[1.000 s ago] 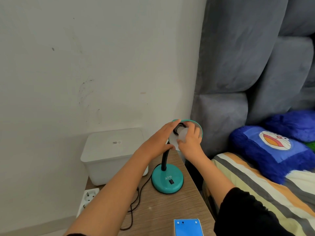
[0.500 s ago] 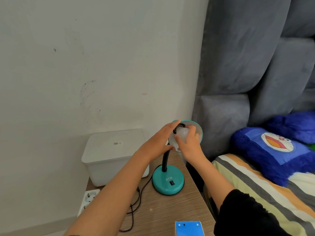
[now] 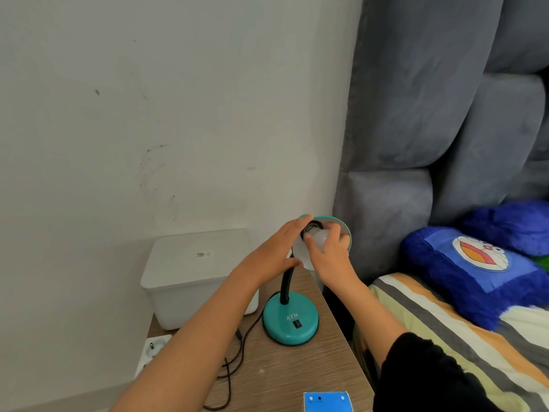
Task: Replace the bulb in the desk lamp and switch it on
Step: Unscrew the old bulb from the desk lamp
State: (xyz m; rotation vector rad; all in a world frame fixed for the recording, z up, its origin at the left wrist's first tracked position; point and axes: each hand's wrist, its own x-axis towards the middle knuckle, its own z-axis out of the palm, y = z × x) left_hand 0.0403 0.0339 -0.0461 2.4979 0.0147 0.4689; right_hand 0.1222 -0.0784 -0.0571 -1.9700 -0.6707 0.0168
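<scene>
Pale wall and a grey padded headboard are framing a wooden desk (image 3: 285, 379), on which a teal desk lamp (image 3: 290, 324) is standing by its round base beside a white lidded box (image 3: 193, 272). The lamp's shade (image 3: 341, 226) is being steadied by the left hand (image 3: 273, 254), whose fingers (image 3: 292, 230) are lying spread along the shade's left rim, with the thumb under its lower edge. A white bulb (image 3: 319, 237) is being held by the right hand (image 3: 331, 260), with the thumb on its left side and the fingers curled over its right, so that it is clamped between them.

The bulb's long axis is being kept in line with the dark socket (image 3: 310, 228), its narrow neck pointing up and left into the shade, away from the right palm. The neck is sitting at the socket's mouth; whether the thread is already engaged cannot be told. The coming move is judged to be a twist about that axis by the right hand, which is the nearer one. The switch (image 3: 297, 323) on the base is lying untouched below.
</scene>
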